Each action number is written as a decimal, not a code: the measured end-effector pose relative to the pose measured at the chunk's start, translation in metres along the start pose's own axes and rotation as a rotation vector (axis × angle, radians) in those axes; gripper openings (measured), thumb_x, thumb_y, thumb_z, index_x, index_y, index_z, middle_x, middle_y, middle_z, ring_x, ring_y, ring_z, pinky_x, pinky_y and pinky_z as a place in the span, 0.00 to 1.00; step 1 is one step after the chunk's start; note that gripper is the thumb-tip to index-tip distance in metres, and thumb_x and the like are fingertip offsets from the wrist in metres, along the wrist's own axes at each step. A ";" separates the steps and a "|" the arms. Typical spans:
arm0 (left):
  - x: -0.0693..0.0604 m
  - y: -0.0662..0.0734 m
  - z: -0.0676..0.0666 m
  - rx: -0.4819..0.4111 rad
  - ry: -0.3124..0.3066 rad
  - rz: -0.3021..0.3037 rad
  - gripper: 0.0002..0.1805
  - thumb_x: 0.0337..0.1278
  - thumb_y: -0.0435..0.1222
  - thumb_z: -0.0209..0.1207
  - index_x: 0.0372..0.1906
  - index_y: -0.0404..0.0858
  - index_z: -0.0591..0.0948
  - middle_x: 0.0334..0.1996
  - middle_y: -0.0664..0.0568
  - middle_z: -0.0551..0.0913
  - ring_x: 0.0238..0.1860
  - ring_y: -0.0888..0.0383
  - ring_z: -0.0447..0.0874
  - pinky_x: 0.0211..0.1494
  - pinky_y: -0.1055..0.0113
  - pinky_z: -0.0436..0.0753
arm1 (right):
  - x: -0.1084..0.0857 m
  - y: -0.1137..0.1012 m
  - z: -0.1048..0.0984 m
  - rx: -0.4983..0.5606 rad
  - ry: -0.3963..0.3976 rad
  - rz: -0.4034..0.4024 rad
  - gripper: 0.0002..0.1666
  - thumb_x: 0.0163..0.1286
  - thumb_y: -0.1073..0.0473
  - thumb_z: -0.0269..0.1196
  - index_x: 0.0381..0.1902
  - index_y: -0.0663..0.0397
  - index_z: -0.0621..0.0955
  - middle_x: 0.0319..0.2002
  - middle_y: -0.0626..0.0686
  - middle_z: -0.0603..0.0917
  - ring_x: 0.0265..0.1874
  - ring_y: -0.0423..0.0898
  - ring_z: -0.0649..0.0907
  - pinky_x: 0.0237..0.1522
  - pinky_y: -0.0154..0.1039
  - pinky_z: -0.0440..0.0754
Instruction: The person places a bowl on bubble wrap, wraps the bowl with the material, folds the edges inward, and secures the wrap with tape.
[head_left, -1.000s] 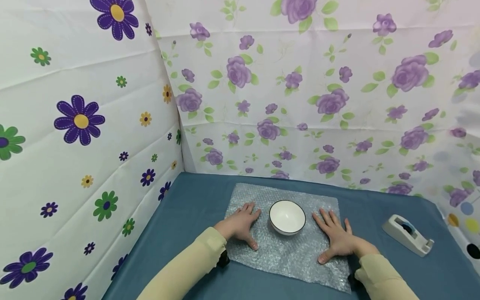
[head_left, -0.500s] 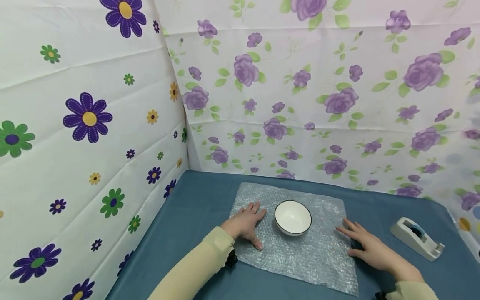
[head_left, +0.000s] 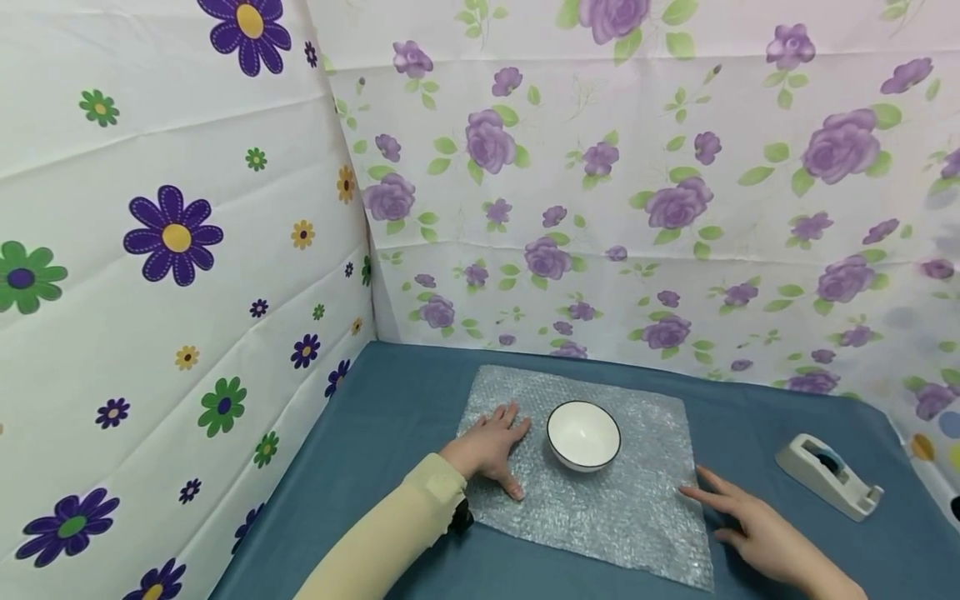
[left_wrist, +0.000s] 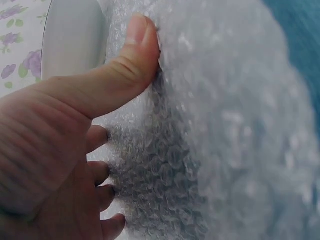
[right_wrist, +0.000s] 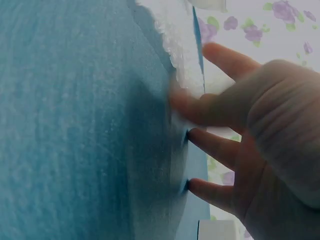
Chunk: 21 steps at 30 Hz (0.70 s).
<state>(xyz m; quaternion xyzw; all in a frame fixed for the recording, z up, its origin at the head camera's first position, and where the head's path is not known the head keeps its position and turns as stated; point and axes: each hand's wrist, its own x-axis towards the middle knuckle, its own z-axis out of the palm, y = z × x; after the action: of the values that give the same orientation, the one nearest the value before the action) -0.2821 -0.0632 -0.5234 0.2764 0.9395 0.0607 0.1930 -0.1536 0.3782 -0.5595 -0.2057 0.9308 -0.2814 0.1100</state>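
Note:
A sheet of bubble wrap [head_left: 607,525] lies flat on the blue cloth, and a white bowl with a dark rim [head_left: 583,435] stands upright on it. On the sheet's left side rests my left hand [head_left: 491,446], its fingers spread; in the left wrist view the thumb [left_wrist: 132,62] and fingertips touch the bubbles. My right hand [head_left: 757,525] is at the sheet's right edge with fingers extended, holding nothing. The right wrist view shows some of its fingertips on the blue cloth, with the thumb blurred beside the bubble wrap's edge [right_wrist: 175,45].
A white tape dispenser [head_left: 828,475] sits on the blue tablecloth [head_left: 405,392] to the right of the sheet. Flowered curtains rise behind the table [head_left: 540,208] and along its left side [head_left: 172,333].
My right hand has slid off the bubble wrap toward the right and nearer to me, to beside its edge. The left hand stays on the sheet. The head view has shifted slightly.

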 end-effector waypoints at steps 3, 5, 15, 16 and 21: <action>-0.002 0.000 -0.001 -0.003 -0.003 0.010 0.71 0.39 0.62 0.82 0.88 0.48 0.57 0.88 0.44 0.45 0.87 0.44 0.41 0.85 0.45 0.53 | -0.002 0.002 0.001 -0.014 0.004 0.009 0.44 0.66 0.72 0.71 0.77 0.40 0.77 0.80 0.75 0.59 0.71 0.80 0.68 0.52 0.63 0.84; -0.001 0.000 0.000 -0.002 -0.006 0.013 0.70 0.40 0.62 0.82 0.88 0.48 0.57 0.88 0.44 0.45 0.87 0.44 0.41 0.85 0.45 0.53 | -0.002 0.003 0.001 -0.009 0.002 0.028 0.41 0.68 0.63 0.74 0.77 0.40 0.77 0.80 0.76 0.59 0.70 0.81 0.69 0.51 0.63 0.85; 0.004 -0.001 0.000 -0.002 0.008 0.003 0.70 0.38 0.61 0.83 0.87 0.48 0.59 0.87 0.43 0.46 0.87 0.44 0.43 0.84 0.44 0.55 | 0.004 -0.012 0.008 -0.058 0.266 0.118 0.32 0.66 0.58 0.78 0.69 0.48 0.85 0.75 0.74 0.69 0.63 0.76 0.79 0.40 0.54 0.88; 0.004 -0.001 0.000 -0.003 0.009 0.000 0.70 0.38 0.61 0.84 0.87 0.48 0.59 0.87 0.43 0.46 0.87 0.44 0.43 0.84 0.44 0.56 | 0.004 -0.014 0.009 -0.060 0.287 0.116 0.29 0.66 0.60 0.77 0.65 0.47 0.87 0.74 0.74 0.70 0.63 0.75 0.80 0.41 0.56 0.88; 0.003 -0.001 0.001 -0.007 0.004 -0.010 0.70 0.38 0.61 0.84 0.87 0.48 0.59 0.88 0.43 0.45 0.87 0.44 0.42 0.84 0.44 0.55 | 0.008 -0.020 0.013 -0.041 0.355 0.128 0.17 0.66 0.64 0.77 0.51 0.41 0.93 0.73 0.73 0.73 0.64 0.73 0.80 0.46 0.57 0.89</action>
<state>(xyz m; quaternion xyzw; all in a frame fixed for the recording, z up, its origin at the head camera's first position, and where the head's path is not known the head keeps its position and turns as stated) -0.2847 -0.0620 -0.5253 0.2710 0.9410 0.0635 0.1925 -0.1505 0.3533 -0.5591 -0.0953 0.9524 -0.2865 -0.0426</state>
